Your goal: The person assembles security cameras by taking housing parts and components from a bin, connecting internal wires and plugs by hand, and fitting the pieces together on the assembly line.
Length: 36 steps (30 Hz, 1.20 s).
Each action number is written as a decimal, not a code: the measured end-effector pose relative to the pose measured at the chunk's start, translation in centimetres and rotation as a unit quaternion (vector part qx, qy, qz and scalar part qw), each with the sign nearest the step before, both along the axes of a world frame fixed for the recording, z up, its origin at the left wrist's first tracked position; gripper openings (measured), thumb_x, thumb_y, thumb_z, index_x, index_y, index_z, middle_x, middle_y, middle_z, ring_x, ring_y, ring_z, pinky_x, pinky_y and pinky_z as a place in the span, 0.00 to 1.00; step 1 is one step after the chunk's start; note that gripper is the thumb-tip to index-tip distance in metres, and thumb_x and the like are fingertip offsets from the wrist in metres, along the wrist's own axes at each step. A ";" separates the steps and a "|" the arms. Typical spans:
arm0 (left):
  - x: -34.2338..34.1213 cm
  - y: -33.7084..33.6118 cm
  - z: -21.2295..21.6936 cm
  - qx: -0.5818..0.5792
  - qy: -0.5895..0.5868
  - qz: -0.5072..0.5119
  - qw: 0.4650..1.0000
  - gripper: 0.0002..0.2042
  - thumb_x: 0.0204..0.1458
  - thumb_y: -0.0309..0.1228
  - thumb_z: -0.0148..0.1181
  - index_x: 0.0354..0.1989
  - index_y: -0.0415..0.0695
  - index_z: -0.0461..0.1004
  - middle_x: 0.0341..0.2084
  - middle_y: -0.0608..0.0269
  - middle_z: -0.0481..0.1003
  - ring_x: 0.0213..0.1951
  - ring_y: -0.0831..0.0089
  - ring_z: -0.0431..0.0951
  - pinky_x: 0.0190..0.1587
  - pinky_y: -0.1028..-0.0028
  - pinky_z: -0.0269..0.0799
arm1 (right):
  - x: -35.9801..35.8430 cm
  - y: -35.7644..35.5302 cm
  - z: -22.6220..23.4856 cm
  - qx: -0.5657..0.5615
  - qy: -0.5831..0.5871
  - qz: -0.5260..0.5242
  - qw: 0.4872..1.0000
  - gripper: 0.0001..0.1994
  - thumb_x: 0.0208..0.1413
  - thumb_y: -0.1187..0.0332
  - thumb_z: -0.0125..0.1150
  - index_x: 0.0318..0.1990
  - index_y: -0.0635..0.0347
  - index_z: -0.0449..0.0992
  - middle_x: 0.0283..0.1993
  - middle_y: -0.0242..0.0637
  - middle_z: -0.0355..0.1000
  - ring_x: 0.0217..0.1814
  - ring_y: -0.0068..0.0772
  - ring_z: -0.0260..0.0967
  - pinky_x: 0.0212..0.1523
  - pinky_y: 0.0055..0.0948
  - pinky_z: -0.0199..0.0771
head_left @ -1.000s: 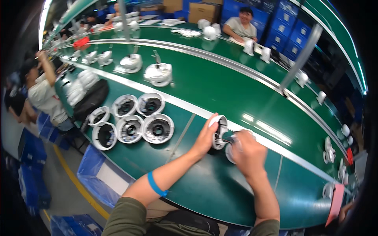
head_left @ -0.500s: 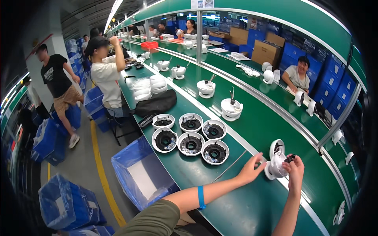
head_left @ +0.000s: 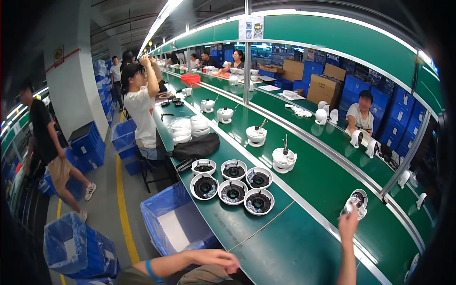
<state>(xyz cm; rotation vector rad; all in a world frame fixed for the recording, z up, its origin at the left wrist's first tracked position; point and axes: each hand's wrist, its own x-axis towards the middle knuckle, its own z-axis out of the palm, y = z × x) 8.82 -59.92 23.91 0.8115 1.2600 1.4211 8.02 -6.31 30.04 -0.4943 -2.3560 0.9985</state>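
Head view: one green bench (head_left: 294,247).
Right hand (head_left: 349,223): fingers pinching one white dome housing (head_left: 357,203), far bench edge.
Left hand (head_left: 216,260): resting flat, near edge, empty.
Black-cored housings (head_left: 232,184): six, clustered mid-bench.

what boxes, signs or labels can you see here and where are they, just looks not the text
Hanging sign: top centre on the pole above the belt; white rectangle with small dark pictures.
Wall sign: on the white pillar at left; small round yellow mark above a red stripe.
Cardboard boxes: behind the far bench, right of centre; brown, stacked.
Blue crates: right background; stacked, white labels.
Blue bins: on the floor at left; plastic-lined.
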 end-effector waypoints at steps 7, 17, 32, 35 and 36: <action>15.7 -4.6 -4.4 -0.490 0.060 -0.087 0.865 0.14 0.65 0.40 0.50 0.43 0.42 0.76 0.36 0.59 0.80 0.36 0.69 0.83 0.33 0.67 0.79 | 15.7 1.0 -3.4 0.242 -0.012 0.229 0.943 0.28 0.47 0.77 0.61 0.59 0.72 0.65 0.69 0.60 0.63 0.69 0.63 0.62 0.67 0.48 0.63; 35.2 0.4 -14.9 -0.459 0.280 0.070 0.840 0.17 0.58 0.36 0.49 0.51 0.47 0.77 0.43 0.42 0.81 0.46 0.42 0.81 0.51 0.55 0.77 | 28.2 9.5 -3.1 0.212 -0.010 0.234 0.949 0.27 0.52 0.77 0.61 0.60 0.73 0.66 0.62 0.59 0.68 0.65 0.60 0.65 0.65 0.48 0.64; 30.1 -7.3 -6.0 -0.415 0.310 0.029 0.855 0.18 0.61 0.41 0.59 0.53 0.44 0.78 0.44 0.46 0.81 0.48 0.52 0.82 0.53 0.61 0.76 | 26.9 -3.7 -6.1 0.219 0.012 0.226 0.949 0.25 0.53 0.78 0.59 0.61 0.69 0.67 0.55 0.57 0.71 0.56 0.60 0.68 0.57 0.48 0.68; 27.0 -9.9 -2.0 -0.289 0.309 0.213 0.881 0.19 0.65 0.41 0.57 0.59 0.43 0.75 0.50 0.49 0.80 0.51 0.57 0.81 0.57 0.64 0.74 | 26.1 -7.4 -6.8 0.224 0.006 0.218 0.950 0.24 0.55 0.78 0.58 0.61 0.67 0.68 0.56 0.54 0.71 0.58 0.59 0.68 0.59 0.46 0.68; 25.9 -10.9 -1.2 -0.286 0.257 0.240 0.891 0.19 0.66 0.41 0.57 0.60 0.42 0.75 0.52 0.49 0.79 0.52 0.59 0.80 0.57 0.64 0.74 | 25.9 -8.6 -7.4 0.224 0.013 0.214 0.951 0.23 0.56 0.78 0.58 0.61 0.67 0.69 0.56 0.54 0.71 0.58 0.59 0.68 0.59 0.46 0.68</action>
